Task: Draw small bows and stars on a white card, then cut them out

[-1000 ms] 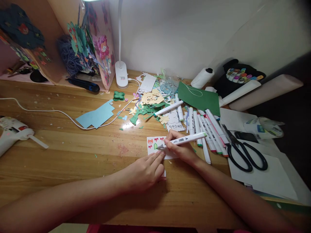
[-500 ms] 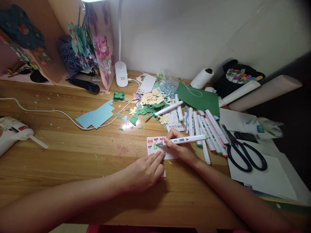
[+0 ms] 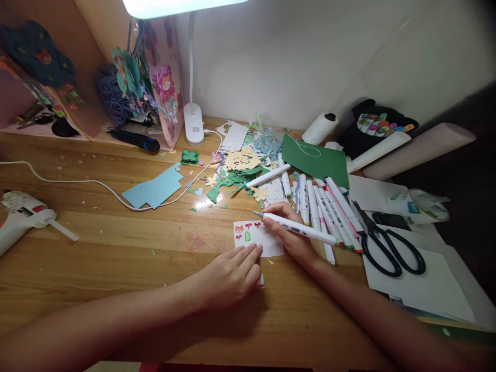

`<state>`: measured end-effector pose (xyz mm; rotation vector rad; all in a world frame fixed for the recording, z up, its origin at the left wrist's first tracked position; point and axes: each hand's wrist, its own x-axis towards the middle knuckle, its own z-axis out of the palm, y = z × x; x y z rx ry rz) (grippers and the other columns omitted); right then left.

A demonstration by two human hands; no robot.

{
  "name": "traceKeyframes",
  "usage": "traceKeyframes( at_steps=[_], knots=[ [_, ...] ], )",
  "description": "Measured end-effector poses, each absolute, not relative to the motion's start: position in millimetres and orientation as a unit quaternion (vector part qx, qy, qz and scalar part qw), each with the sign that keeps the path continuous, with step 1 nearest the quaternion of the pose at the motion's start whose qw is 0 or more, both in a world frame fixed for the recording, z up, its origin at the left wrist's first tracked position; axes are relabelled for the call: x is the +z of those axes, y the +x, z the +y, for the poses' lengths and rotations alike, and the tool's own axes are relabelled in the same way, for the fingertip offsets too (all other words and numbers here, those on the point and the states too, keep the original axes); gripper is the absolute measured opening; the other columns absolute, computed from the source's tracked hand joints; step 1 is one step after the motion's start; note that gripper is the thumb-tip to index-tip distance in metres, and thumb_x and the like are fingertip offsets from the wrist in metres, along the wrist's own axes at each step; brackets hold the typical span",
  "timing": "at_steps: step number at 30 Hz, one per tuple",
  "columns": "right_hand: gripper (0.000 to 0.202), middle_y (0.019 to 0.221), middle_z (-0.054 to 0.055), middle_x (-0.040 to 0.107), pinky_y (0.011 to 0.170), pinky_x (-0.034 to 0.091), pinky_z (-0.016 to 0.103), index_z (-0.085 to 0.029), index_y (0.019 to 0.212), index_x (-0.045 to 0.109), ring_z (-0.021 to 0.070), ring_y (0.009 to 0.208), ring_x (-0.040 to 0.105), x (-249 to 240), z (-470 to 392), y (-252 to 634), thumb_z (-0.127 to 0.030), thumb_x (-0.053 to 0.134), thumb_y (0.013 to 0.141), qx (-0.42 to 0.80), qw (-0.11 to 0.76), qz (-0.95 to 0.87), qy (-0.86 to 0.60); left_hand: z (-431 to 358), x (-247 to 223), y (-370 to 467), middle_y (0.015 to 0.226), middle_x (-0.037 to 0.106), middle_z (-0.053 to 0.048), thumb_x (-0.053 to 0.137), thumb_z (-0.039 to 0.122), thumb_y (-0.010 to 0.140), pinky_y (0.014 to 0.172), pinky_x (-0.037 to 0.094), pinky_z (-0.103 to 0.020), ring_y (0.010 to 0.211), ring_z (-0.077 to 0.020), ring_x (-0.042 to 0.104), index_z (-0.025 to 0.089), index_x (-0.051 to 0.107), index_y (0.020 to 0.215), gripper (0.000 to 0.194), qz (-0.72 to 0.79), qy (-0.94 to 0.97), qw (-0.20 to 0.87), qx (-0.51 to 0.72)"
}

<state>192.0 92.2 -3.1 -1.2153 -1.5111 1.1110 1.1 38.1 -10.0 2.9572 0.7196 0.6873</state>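
Note:
A small white paper (image 3: 273,247) with an orange animal face, red bows and a green outlined shape lies on the wooden desk (image 3: 116,263). My left hand (image 3: 236,271) rests palm down across its lower left part, fingers extended and pressed on the sheet. Wrapped round a white marker (image 3: 298,227) is my right hand (image 3: 290,235), over the paper's right side. The grey marker tip points left and sits raised above the paper's top edge.
Several markers (image 3: 329,212) lie right of my right hand, then black-handled scissors (image 3: 387,243) on white sheets. Paper scraps (image 3: 240,160) and green card (image 3: 315,160) are behind. Blue paper (image 3: 153,188), a white cable and a glue gun (image 3: 27,217) lie left.
My right hand has lifted the marker's tip off the green shape, up and away, and the marker's back end has swung down. My left hand stays on the paper.

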Motion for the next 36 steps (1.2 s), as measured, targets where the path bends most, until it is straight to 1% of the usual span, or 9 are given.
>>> traceKeyframes(
  at_steps=[2, 8, 11, 17, 19, 21, 26, 32, 36],
  knots=[
    [0.02, 0.088, 0.001, 0.057, 0.064, 0.044, 0.027, -0.024, 0.091, 0.055, 0.017, 0.078, 0.054, -3, 91, 193, -0.034, 0.065, 0.077, 0.438, 0.437, -0.61, -0.495, 39, -8, 1, 0.118, 0.06, -0.022, 0.036, 0.024, 0.095, 0.09, 0.049, -0.036, 0.111, -0.0251, 0.058, 0.008, 0.056, 0.089, 0.026, 0.235, 0.945, 0.03, 0.224],
    [0.027, 0.053, -0.005, 0.044, 0.049, 0.035, 0.027, -0.023, 0.065, 0.043, 0.0135, 0.049, 0.042, -3, 78, 194, -0.04, 0.056, 0.082, 0.471, 0.497, -0.598, -0.417, 47, 3, -1, 0.104, 0.065, -0.011, 0.032, 0.032, 0.097, 0.078, 0.052, -0.031, 0.094, -0.0185, 0.062, 0.014, 0.053, 0.089, 0.029, 0.32, 0.89, 0.196, 0.261],
    [0.029, 0.05, -0.005, 0.041, 0.047, 0.032, 0.027, -0.024, 0.062, 0.04, 0.0133, 0.046, 0.039, 0, 68, 190, -0.039, 0.053, 0.083, 0.473, 0.509, -0.619, -0.366, 51, 8, -3, 0.103, 0.063, -0.01, 0.033, 0.033, 0.096, 0.078, 0.049, -0.032, 0.091, -0.0184, 0.06, 0.015, 0.054, 0.093, 0.028, 0.339, 0.873, 0.213, 0.28],
    [0.021, 0.058, -0.002, 0.043, 0.051, 0.032, 0.029, -0.023, 0.064, 0.038, 0.0154, 0.052, 0.04, 7, 57, 182, -0.032, 0.048, 0.08, 0.416, 0.426, -0.72, -0.355, 50, 3, 0, 0.076, 0.058, -0.004, 0.028, 0.041, 0.097, 0.059, 0.042, -0.027, 0.066, -0.0158, 0.052, 0.016, 0.054, 0.079, 0.04, 0.319, 0.888, 0.162, 0.29],
    [0.012, 0.064, -0.001, 0.044, 0.053, 0.035, 0.031, -0.024, 0.07, 0.039, 0.0172, 0.057, 0.042, 7, 55, 179, -0.031, 0.048, 0.075, 0.403, 0.419, -0.737, -0.344, 49, -1, 2, 0.068, 0.056, -0.002, 0.023, 0.043, 0.097, 0.055, 0.04, -0.026, 0.061, -0.0151, 0.05, 0.016, 0.052, 0.075, 0.045, 0.285, 0.898, 0.142, 0.303],
    [0.015, 0.072, 0.001, 0.047, 0.059, 0.039, 0.034, -0.025, 0.079, 0.04, 0.0202, 0.065, 0.047, 5, 54, 177, -0.026, 0.049, 0.067, 0.382, 0.425, -0.759, -0.312, 48, -5, 3, 0.065, 0.056, -0.002, 0.019, 0.042, 0.098, 0.055, 0.04, -0.026, 0.059, -0.0149, 0.05, 0.016, 0.051, 0.074, 0.047, 0.253, 0.906, 0.145, 0.306],
    [0.041, 0.1, 0.004, 0.051, 0.074, 0.045, 0.04, -0.029, 0.091, 0.038, 0.0262, 0.087, 0.054, 5, 50, 170, -0.014, 0.047, 0.054, 0.351, 0.415, -0.803, -0.243, 48, -7, -1, 0.074, 0.064, -0.004, 0.028, 0.036, 0.098, 0.063, 0.046, -0.027, 0.068, -0.016, 0.059, 0.015, 0.052, 0.09, 0.034, 0.192, 0.91, 0.152, 0.333],
    [0.041, 0.104, 0.003, 0.053, 0.083, 0.043, 0.038, -0.028, 0.096, 0.04, 0.0239, 0.095, 0.055, 4, 53, 155, -0.013, 0.043, 0.058, 0.317, 0.412, -0.825, -0.222, 48, -2, -6, 0.083, 0.065, -0.008, 0.037, 0.022, 0.093, 0.073, 0.049, -0.033, 0.077, -0.0192, 0.061, 0.015, 0.052, 0.092, 0.017, 0.186, 0.905, 0.154, 0.351],
    [0.04, 0.106, 0.003, 0.055, 0.089, 0.041, 0.041, -0.028, 0.097, 0.042, 0.0247, 0.1, 0.055, 1, 55, 150, -0.017, 0.042, 0.059, 0.276, 0.418, -0.836, -0.225, 41, -7, -7, 0.087, 0.064, -0.009, 0.041, 0.014, 0.086, 0.072, 0.049, -0.032, 0.082, -0.0196, 0.06, 0.016, 0.054, 0.091, 0.014, 0.203, 0.914, 0.178, 0.303]
  ],
)
